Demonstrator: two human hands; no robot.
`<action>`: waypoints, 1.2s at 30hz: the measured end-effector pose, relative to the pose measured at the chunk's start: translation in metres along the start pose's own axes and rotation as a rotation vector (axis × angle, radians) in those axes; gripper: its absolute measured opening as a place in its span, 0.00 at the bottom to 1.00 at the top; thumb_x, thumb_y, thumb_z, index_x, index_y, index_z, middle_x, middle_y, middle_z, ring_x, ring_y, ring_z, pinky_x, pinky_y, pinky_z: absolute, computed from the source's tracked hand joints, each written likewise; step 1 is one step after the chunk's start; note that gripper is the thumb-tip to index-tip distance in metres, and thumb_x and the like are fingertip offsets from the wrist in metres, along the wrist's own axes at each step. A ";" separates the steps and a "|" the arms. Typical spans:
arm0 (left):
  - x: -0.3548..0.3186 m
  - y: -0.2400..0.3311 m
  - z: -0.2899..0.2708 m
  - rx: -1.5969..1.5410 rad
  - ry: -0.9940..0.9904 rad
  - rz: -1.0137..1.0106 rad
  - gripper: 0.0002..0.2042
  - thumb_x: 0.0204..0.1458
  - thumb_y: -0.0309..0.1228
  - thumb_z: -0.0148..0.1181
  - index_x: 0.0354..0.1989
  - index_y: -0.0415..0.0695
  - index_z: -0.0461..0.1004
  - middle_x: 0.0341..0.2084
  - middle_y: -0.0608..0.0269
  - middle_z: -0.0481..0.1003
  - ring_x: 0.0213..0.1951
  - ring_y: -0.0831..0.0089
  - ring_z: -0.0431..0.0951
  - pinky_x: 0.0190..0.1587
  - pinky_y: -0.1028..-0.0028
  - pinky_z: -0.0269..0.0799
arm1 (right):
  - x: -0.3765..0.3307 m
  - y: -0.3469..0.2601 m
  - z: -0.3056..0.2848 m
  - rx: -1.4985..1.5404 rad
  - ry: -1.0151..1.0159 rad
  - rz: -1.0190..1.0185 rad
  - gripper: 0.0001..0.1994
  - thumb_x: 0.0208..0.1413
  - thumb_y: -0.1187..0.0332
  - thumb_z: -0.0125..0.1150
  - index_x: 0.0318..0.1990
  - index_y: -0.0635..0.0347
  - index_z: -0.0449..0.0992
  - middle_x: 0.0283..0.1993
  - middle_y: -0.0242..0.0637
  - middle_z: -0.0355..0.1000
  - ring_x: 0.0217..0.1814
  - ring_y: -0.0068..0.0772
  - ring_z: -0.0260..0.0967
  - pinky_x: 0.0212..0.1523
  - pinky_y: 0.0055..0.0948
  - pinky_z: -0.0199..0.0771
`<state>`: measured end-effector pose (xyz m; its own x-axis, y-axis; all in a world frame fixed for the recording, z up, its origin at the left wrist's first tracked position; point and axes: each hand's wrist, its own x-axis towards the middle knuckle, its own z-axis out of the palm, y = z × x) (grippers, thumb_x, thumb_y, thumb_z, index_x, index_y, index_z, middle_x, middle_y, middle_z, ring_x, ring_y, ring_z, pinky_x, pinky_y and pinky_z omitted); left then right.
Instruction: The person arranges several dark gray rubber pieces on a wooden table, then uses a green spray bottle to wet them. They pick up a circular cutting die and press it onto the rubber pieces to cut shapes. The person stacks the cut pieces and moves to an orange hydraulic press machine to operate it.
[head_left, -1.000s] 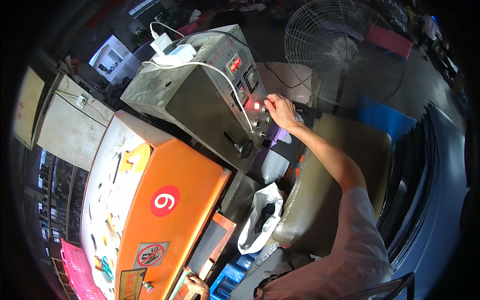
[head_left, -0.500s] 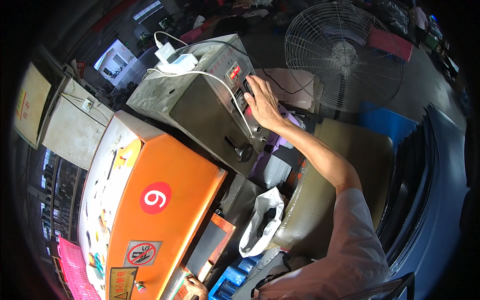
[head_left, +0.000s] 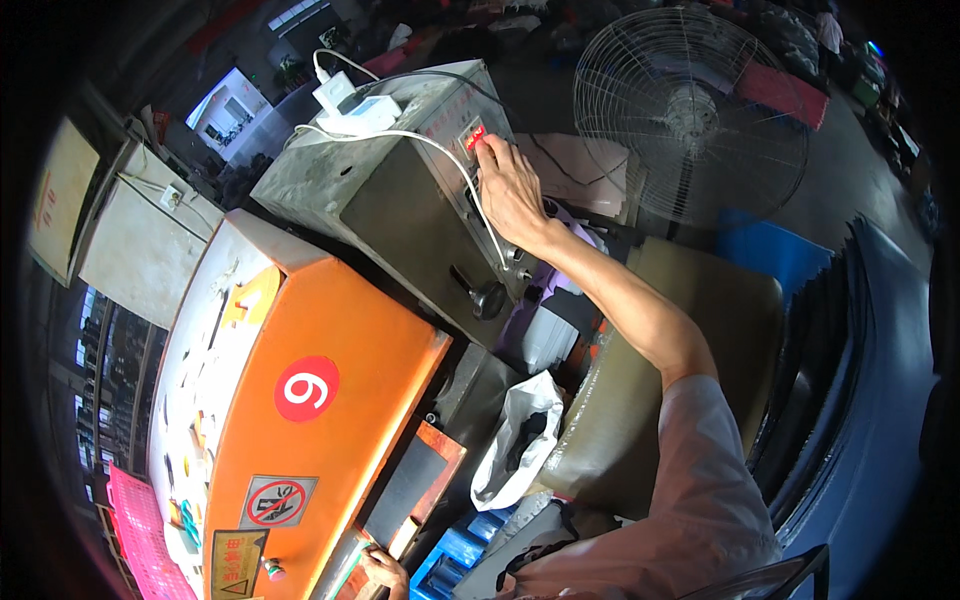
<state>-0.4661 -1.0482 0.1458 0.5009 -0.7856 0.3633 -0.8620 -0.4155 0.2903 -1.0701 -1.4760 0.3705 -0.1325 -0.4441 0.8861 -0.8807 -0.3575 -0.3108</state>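
My right hand (head_left: pixel 512 190) reaches up to the control panel (head_left: pixel 485 100) on the front of a grey metal box. Its fingers are bent and drawn together, with the fingertips at the panel just below a lit red display (head_left: pixel 475 136). What lies beneath those fingers is hidden. At the lower edge, my left hand (head_left: pixel 383 572) is partly cut off by the frame. Its fingers curl beside a green-edged strip, next to a dark board (head_left: pixel 405 490) with an orange border, under an orange machine cover (head_left: pixel 330 350). Whatever those fingers grip is too small to make out.
A black knob (head_left: pixel 488 300) juts from the grey box, and a white cable (head_left: pixel 430 138) hangs over its front. An open white bag (head_left: pixel 518 440) stands beside the machine. Beyond the right arm are a large wire-caged fan (head_left: pixel 690 115) and stacked dark sheets (head_left: pixel 830 370).
My right hand has moved slightly up and left on the panel. Its fingers, straighter and spread before, are now bent together below the display. The left hand stays at the same spot by the board.
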 end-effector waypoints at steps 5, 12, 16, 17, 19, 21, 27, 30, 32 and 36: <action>-0.002 -0.015 0.011 0.043 0.026 -0.011 0.15 0.67 0.37 0.44 0.37 0.43 0.77 0.31 0.45 0.80 0.36 0.46 0.81 0.41 0.52 0.72 | 0.006 -0.003 -0.011 0.044 -0.088 0.100 0.20 0.64 0.73 0.54 0.63 0.71 0.70 0.65 0.56 0.66 0.63 0.58 0.69 0.61 0.49 0.72; 0.003 -0.028 -0.017 -0.278 0.079 0.104 0.11 0.65 0.31 0.53 0.38 0.36 0.77 0.30 0.48 0.78 0.36 0.55 0.79 0.44 0.60 0.74 | -0.141 -0.052 -0.063 0.426 0.019 0.248 0.11 0.66 0.75 0.59 0.54 0.67 0.76 0.52 0.46 0.75 0.47 0.45 0.77 0.45 0.35 0.77; -0.013 -0.101 -0.080 -0.096 0.166 0.033 0.09 0.62 0.31 0.57 0.42 0.38 0.78 0.33 0.47 0.79 0.39 0.47 0.79 0.47 0.55 0.75 | -0.359 -0.133 -0.114 0.630 -0.519 0.561 0.09 0.68 0.70 0.58 0.39 0.69 0.75 0.34 0.51 0.74 0.33 0.47 0.73 0.36 0.40 0.71; -0.017 -0.120 -0.094 -0.064 0.176 0.050 0.08 0.59 0.31 0.58 0.38 0.39 0.79 0.33 0.45 0.78 0.39 0.43 0.77 0.46 0.52 0.74 | -0.412 -0.145 -0.138 0.554 -0.874 0.686 0.15 0.73 0.65 0.54 0.36 0.67 0.77 0.24 0.41 0.68 0.28 0.32 0.70 0.32 0.40 0.68; -0.020 -0.156 -0.112 0.173 0.260 0.168 0.05 0.55 0.30 0.60 0.33 0.44 0.79 0.29 0.49 0.77 0.37 0.48 0.77 0.42 0.53 0.73 | -0.509 -0.176 -0.182 0.458 -1.080 0.589 0.15 0.68 0.62 0.57 0.37 0.67 0.78 0.25 0.58 0.72 0.28 0.53 0.74 0.32 0.48 0.71; -0.022 -0.175 -0.109 0.079 0.249 0.139 0.03 0.53 0.30 0.62 0.31 0.45 0.78 0.28 0.50 0.75 0.37 0.48 0.76 0.44 0.54 0.71 | -0.579 -0.193 -0.219 0.361 -1.396 0.596 0.14 0.65 0.64 0.60 0.35 0.68 0.81 0.29 0.58 0.76 0.32 0.50 0.78 0.36 0.49 0.73; -0.032 -0.189 -0.087 -0.141 0.287 -0.007 0.09 0.53 0.30 0.64 0.25 0.40 0.74 0.29 0.49 0.71 0.36 0.46 0.71 0.42 0.51 0.69 | -0.614 -0.262 -0.251 0.483 -1.401 0.632 0.14 0.63 0.64 0.65 0.36 0.70 0.82 0.27 0.40 0.78 0.34 0.21 0.72 0.37 0.36 0.74; -0.043 -0.187 -0.099 -0.236 0.231 -0.052 0.08 0.53 0.30 0.64 0.27 0.39 0.76 0.29 0.48 0.72 0.37 0.45 0.72 0.44 0.51 0.69 | -0.565 -0.349 -0.244 0.532 -1.277 0.717 0.13 0.68 0.65 0.63 0.43 0.70 0.82 0.35 0.33 0.80 0.39 0.23 0.75 0.43 0.29 0.77; -0.053 -0.183 -0.112 -0.292 0.180 -0.076 0.05 0.53 0.28 0.64 0.30 0.39 0.80 0.31 0.49 0.74 0.38 0.47 0.73 0.45 0.53 0.70 | -0.525 -0.414 -0.237 0.630 -1.250 0.660 0.13 0.69 0.66 0.62 0.45 0.71 0.81 0.36 0.33 0.80 0.39 0.22 0.75 0.43 0.28 0.77; -0.091 -0.179 -0.141 -0.363 0.112 -0.046 0.05 0.53 0.27 0.64 0.35 0.39 0.80 0.33 0.52 0.75 0.39 0.51 0.74 0.45 0.56 0.72 | -0.470 -0.535 -0.207 0.700 -1.098 0.349 0.10 0.67 0.68 0.63 0.43 0.69 0.81 0.36 0.39 0.79 0.36 0.26 0.75 0.40 0.29 0.75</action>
<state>-0.3462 -0.8372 0.1856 0.5607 -0.7067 0.4315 -0.7654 -0.2436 0.5957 -0.6310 -0.9055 0.1915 0.4198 -0.9025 0.0963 -0.4171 -0.2861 -0.8627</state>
